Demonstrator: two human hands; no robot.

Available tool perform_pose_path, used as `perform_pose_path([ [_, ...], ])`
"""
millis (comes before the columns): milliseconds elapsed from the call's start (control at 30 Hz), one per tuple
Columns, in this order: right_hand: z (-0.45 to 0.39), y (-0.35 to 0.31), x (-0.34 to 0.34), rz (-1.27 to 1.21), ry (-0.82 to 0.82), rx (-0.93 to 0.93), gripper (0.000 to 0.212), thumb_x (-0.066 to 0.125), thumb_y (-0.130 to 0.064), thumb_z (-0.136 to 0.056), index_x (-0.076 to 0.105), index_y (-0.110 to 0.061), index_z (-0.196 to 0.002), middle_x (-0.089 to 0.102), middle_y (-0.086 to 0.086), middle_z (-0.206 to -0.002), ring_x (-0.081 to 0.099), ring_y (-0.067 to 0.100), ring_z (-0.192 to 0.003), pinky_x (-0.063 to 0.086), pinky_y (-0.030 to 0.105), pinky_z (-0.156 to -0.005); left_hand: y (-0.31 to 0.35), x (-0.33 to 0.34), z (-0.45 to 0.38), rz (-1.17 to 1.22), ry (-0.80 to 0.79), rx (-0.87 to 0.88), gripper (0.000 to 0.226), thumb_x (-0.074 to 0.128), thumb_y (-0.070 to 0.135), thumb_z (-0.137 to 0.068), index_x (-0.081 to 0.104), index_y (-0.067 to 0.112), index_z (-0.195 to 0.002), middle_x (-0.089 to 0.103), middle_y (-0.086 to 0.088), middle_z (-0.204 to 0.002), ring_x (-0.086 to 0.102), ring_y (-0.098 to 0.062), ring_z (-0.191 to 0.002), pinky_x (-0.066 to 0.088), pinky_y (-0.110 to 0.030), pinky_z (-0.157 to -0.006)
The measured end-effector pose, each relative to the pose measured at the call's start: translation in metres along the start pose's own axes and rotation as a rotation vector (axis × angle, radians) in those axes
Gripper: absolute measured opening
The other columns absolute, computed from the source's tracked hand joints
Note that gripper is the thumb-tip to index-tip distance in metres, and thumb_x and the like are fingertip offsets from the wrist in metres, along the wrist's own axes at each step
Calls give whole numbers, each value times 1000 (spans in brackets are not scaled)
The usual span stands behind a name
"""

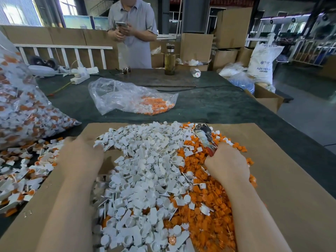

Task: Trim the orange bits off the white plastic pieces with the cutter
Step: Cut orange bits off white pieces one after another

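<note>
Your right hand [227,164] grips the red-handled metal cutter [205,137] over the orange bits [209,215]; your left hand [81,157], fingers blurred, rests beside the heaped white plastic pieces [145,160] on flat brown cardboard [281,179].

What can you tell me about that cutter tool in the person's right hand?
The cutter is a small plier-like tool with a worn, greyish metal head and red handles. The right hand grips the handles, hiding most of them. The head points up and away from the person, tilted to the left, above the orange pieces at the right of the heap. Whether its blades are open or closed is not clear, and nothing is visibly caught in them.
</note>
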State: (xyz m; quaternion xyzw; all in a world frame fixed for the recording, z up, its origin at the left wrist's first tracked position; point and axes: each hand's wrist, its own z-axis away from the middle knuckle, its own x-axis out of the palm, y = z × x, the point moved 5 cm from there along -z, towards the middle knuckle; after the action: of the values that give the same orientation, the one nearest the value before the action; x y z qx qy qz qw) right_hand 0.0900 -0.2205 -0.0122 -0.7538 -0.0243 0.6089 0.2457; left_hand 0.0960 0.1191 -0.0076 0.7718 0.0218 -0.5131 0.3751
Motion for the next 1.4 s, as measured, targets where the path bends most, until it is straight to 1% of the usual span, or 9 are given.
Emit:
perform_pose_path([
  [100,-2,2,6,55,-14,8,16,54,-27,-90,52,-14,-99,45,-1,-83,44,19,-70,32,29,-54,26,21,14,92,-254,149,38,66,35,-91,62,23,-127,53,-11,-136,63,-19,-77,49,-35,-72],
  [200,-4,2,10,136,-46,-13,20,56,-33,-89,50,-21,-103,49,-4,-88,46,15,-68,30,26,-46,35,41,25,-12,-418,233,38,64,38,-92,59,28,-129,53,-8,-130,61,-22,-92,50,-33,-83],
  [333,-7,1,15,142,-51,-22,18,59,-35,-88,45,-24,-93,48,-7,-78,44,10,-61,29,25,-45,38,44,26,49,-374,266,20,67,30,-91,67,27,-110,59,9,-92,51,-9,-77,41,-26,-64],
  [467,-7,0,16,140,-37,-19,16,59,-34,-89,45,-26,-89,50,-7,-76,45,9,-60,30,25,-44,38,41,26,52,-335,258,15,71,33,-87,63,31,-99,60,7,-92,56,-16,-84,44,-28,-68],
  [633,-9,1,19,109,-95,-42,11,58,-33,-88,52,-24,-90,53,-6,-81,52,11,-68,40,26,-50,40,39,29,137,-328,244,18,74,19,-83,61,29,-88,62,11,-76,56,-5,-68,38,-22,-53],
  [967,-8,0,16,75,-14,-56,13,54,-36,-91,49,-24,-87,53,-6,-75,51,11,-63,36,25,-46,47,36,33,247,-341,224,30,63,3,-83,62,33,-83,64,6,-80,59,-13,-62,43,-26,-51],
  [1100,-9,-3,10,-166,36,-116,14,54,-38,-93,50,-25,-89,56,-8,-73,52,8,-60,33,24,-45,59,33,40,483,-400,181,23,65,6,-84,67,29,-86,65,3,-70,47,-3,-39,37,-20,-39],
  [1267,-5,-17,8,-755,-56,-131,7,60,-22,-90,63,-29,-92,63,0,-74,52,12,-54,44,26,-44,89,32,63,838,-578,96,11,71,6,-88,68,17,-91,74,-5,-77,73,-12,-67,56,-25,-63],
  [1400,4,-30,5,-964,-98,-158,17,62,-16,-89,69,-31,-89,73,-4,-86,64,26,-86,57,34,-72,107,40,85,1009,-715,23,14,68,-3,-87,66,8,-94,73,-7,-72,73,-15,-63,55,-20,-54],
])
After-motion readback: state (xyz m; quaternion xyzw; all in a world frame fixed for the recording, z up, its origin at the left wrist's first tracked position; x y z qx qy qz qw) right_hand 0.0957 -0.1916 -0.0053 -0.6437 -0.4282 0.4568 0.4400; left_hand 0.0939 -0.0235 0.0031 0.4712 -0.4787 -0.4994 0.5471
